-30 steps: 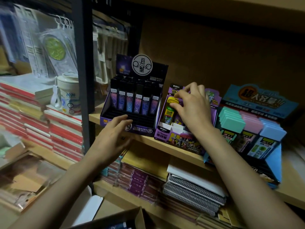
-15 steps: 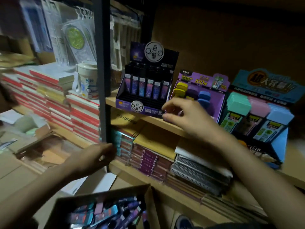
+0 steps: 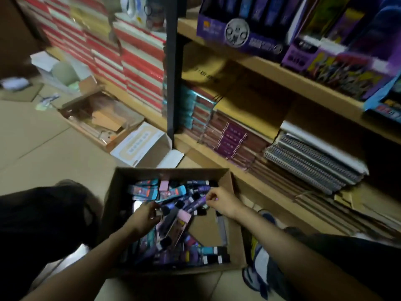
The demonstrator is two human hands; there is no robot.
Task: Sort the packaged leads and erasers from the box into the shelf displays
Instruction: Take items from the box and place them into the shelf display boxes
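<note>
Both my hands were down in the cardboard box [image 3: 173, 171] on the floor. My right hand [image 3: 220, 200] pinched the end of a long purple packet [image 3: 196, 203] between thumb and forefinger. My left hand [image 3: 146, 216] had its fingers curled down into the heap of packets [image 3: 165, 192]. Blur and shadow hid the fingertips, so I could not tell whether it gripped one. The packets were a dim jumble of blue, purple and pink, their print unreadable. Above, the purple display [image 3: 238, 38] on the shelf [image 3: 271, 68] was cut off by the top edge. Bare floor [image 3: 54, 144] lay open left of the box, and the bottom shelf's edge ran close by its far right corner.
</note>
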